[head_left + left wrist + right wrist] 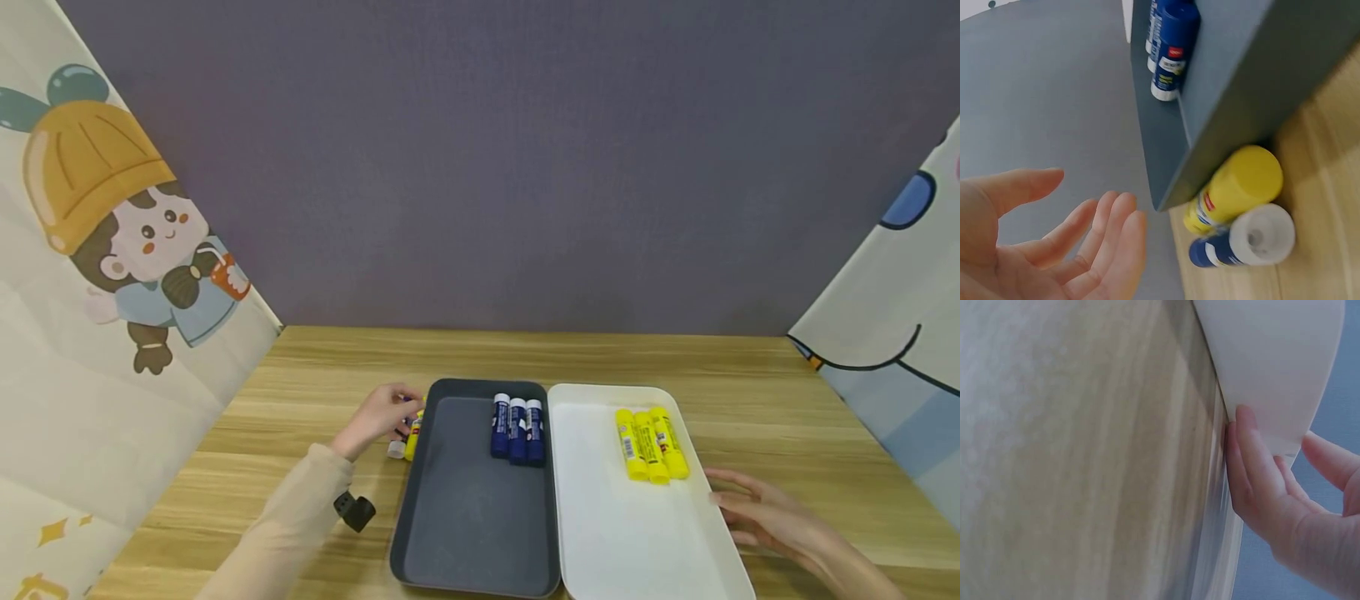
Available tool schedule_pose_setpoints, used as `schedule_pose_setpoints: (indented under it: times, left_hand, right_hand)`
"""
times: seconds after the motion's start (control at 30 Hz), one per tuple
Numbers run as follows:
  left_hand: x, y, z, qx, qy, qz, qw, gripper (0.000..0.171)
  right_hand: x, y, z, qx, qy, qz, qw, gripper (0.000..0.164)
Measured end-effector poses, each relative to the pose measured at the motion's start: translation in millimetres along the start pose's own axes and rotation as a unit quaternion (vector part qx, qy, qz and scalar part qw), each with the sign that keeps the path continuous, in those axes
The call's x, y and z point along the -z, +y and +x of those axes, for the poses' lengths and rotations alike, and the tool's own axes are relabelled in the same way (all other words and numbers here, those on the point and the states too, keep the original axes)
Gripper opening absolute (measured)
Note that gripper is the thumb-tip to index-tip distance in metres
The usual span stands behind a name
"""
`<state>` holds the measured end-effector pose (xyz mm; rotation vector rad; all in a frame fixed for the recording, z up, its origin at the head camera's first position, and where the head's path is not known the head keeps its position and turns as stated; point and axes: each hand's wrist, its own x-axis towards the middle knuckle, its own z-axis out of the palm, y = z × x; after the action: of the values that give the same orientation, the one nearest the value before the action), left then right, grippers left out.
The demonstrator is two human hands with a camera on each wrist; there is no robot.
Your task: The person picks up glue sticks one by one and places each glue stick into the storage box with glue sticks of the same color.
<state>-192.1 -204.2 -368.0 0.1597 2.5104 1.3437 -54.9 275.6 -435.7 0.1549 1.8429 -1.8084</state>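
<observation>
My left hand (381,417) hovers at the left side of a dark grey tray (476,521), fingers relaxed and holding nothing. Below it, against the tray's outer wall, a yellow glue stick (1244,181) and a blue glue stick (1264,234) with a white end lie side by side on the table. Inside the grey tray, three blue glue sticks (517,431) with white caps are grouped at the upper right. On the other side, my right hand (765,517) touches the outer wall of a white tray (622,542) with extended fingers, its thumb at the rim. Three yellow glue sticks (648,446) lie in that tray.
Both trays stand side by side on a wood-grain table (322,354). A grey panel (525,167) rises behind the table's far edge. Printed cloths hang at the left and right. A small black device (355,510) sits at my left wrist.
</observation>
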Motion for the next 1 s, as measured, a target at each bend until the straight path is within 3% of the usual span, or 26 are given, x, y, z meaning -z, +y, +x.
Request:
schedule_pose_setpoints:
  times: [0.5, 0.77, 1.0]
  left_hand:
    - [5.5, -21.9, 4.2, 0.028, 0.028, 0.0, 0.9992, 0.032]
    - [4.9, -29.0, 10.9, 0.053, 0.051, 0.028, 0.9969, 0.036]
    - [5.8, -33.8, 15.9, 0.057, 0.059, 0.046, 0.9955, 0.035]
  right_hand:
    - [1, 2, 2, -0.005, 0.012, -0.007, 1.0, 0.064]
    - [2, 3, 2, 0.002, 0.012, -0.007, 1.0, 0.063]
    - [2, 5, 3, 0.009, 0.008, 0.006, 1.0, 0.058]
